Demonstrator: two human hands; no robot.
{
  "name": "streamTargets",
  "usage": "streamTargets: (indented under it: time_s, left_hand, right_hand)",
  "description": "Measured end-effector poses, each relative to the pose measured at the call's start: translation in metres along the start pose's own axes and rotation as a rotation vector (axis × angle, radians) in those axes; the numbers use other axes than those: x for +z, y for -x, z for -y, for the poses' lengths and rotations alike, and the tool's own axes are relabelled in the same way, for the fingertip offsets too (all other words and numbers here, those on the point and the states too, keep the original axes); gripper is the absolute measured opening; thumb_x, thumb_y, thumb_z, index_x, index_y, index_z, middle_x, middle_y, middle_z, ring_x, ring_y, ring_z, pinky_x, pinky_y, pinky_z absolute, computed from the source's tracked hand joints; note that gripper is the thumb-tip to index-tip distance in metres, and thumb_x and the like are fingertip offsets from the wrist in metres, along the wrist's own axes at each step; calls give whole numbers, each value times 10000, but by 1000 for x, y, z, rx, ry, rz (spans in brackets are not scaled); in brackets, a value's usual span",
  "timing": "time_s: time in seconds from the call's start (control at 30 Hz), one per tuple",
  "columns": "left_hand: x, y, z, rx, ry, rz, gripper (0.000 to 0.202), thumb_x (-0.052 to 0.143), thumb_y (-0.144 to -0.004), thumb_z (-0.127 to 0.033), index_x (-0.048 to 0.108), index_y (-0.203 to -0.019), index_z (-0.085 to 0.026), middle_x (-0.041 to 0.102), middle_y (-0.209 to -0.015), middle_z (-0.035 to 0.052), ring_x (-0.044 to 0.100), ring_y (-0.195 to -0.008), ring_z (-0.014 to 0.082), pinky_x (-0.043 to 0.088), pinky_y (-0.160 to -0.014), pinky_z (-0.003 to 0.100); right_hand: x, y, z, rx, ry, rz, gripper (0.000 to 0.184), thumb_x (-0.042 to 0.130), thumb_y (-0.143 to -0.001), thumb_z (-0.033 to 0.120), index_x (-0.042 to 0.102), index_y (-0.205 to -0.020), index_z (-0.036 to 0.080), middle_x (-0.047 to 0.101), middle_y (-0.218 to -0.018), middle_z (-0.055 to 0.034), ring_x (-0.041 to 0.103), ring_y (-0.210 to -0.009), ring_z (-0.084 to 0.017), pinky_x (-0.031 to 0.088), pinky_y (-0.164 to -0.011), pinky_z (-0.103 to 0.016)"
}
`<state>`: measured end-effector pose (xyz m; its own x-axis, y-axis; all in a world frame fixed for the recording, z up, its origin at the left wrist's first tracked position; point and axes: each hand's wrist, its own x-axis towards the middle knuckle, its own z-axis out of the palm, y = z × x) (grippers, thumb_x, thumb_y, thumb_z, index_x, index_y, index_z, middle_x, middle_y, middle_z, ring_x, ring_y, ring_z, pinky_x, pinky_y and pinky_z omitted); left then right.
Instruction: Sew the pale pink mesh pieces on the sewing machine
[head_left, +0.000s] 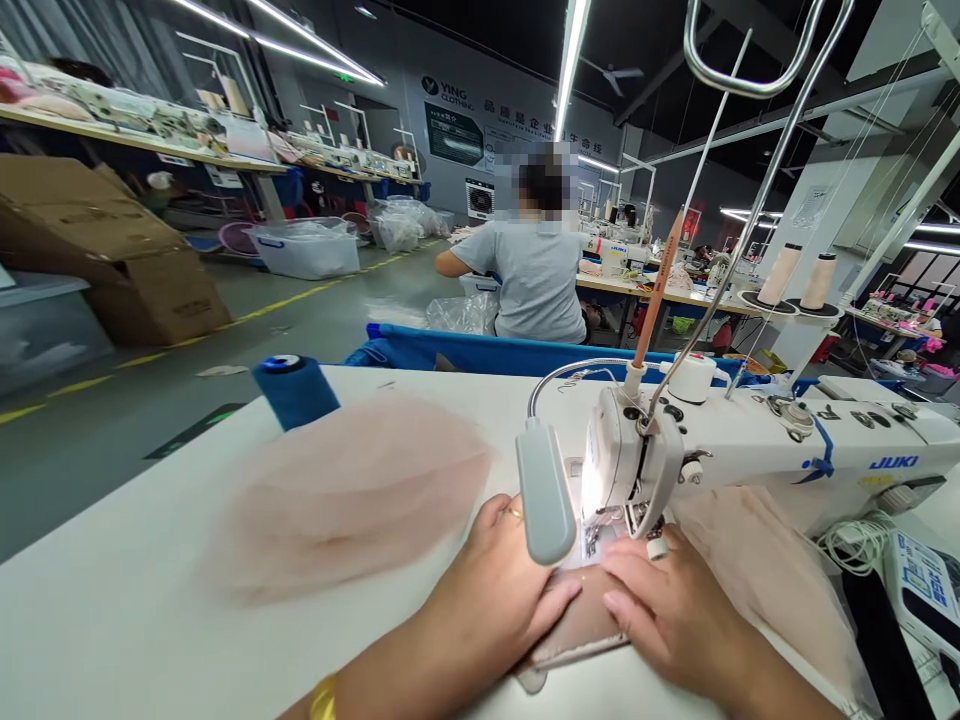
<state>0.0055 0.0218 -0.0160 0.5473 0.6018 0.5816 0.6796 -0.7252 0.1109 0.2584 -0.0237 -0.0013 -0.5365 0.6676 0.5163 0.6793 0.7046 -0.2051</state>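
Note:
A piece of beige-pink fabric (581,615) lies on the sewing machine (637,450) bed, just in front of the needle and presser foot (596,530). My left hand (499,575) rests on its left side with the thumb stretched out; a grey lamp head (546,500) hides some of its fingers. On the fabric's right side, my right hand (667,590) lies flat with fingers extended beside the presser foot. Neither hand visibly grips the cloth. A sheer pink fabric (367,490), blurred, spreads over the table to the left.
A blue thread cone (295,390) stands at the table's far left edge. More sheer fabric (772,570) lies right of my right hand, near a white control box (926,590) and coiled cable. Ahead, a person in a grey shirt (536,275) sits beyond a blue cloth trough (480,350).

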Motion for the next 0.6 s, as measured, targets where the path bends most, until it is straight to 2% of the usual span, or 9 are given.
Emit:
streamTargets:
  time_s: [0.1,0.17,0.23,0.27,0.3,0.33,0.43,0.53,0.6]
  left_hand:
    - [-23,-4,-17,-2,51,101,203,721,-828,-231,708,-1030,-253,711,-988,72,664,-931,356,554,-918,543]
    - [-40,-5,-27,-15,203,298,161,820,-853,-319,697,-937,-258,716,-926,42,687,-862,315,575,-815,442]
    - [-51,-4,-30,-29,360,436,137,819,-910,-348,707,-933,-270,750,-948,18,721,-837,269,573,-749,356]
    - [-53,-4,-30,-43,425,464,73,764,-961,-329,712,-955,-278,770,-970,6,740,-835,245,575,-740,327]
    - [-53,-3,-28,-59,472,462,42,681,-1012,-292,713,-985,-284,784,-980,-5,755,-826,221,577,-740,303]
    - [-51,-2,-26,-70,500,435,131,591,-1047,-245,711,-1011,-285,792,-973,-12,766,-815,202,579,-743,287]
    - [-40,0,-18,-34,470,297,303,441,-1054,-151,718,-1025,-268,762,-870,0,739,-724,186,555,-678,270]
    - [-30,0,-14,75,344,150,357,423,-1052,-125,703,-865,-243,726,-876,44,690,-725,203,518,-641,287]
    - [-24,2,-13,125,301,102,400,413,-1065,-113,657,-770,-230,737,-946,62,692,-789,212,541,-712,311]
  right_hand:
    - [-3,-2,5,-125,-100,-58,304,606,-1060,159,636,-1354,231,813,-1267,-93,733,-1094,-287,577,-959,-409]
    - [-3,-4,9,-181,-147,-58,330,575,-1069,142,594,-1390,215,789,-1337,-111,727,-1186,-278,554,-1003,-405]
    - [-2,-5,12,-172,-142,-12,299,557,-1063,133,605,-1349,205,794,-1263,-108,721,-1152,-271,546,-964,-393]
    - [-1,-6,12,-149,-115,31,256,557,-1052,129,629,-1285,207,797,-1168,-92,716,-1087,-268,541,-926,-387]
    - [0,-6,11,-125,-76,81,201,569,-1033,128,651,-1196,212,783,-1068,-74,700,-1013,-265,533,-887,-381]
    - [0,-5,10,-100,-27,133,148,590,-1007,128,659,-1100,219,759,-992,-60,676,-952,-262,521,-857,-378]
    - [1,-2,5,-58,94,234,127,663,-910,115,613,-894,231,727,-954,-47,611,-877,-253,482,-826,-380]
    - [0,0,2,-30,113,230,183,682,-879,85,574,-846,230,752,-1014,-35,594,-905,-249,449,-824,-378]
    - [-2,1,2,-34,96,200,190,676,-881,67,579,-866,229,777,-1089,-31,603,-955,-256,443,-849,-386]
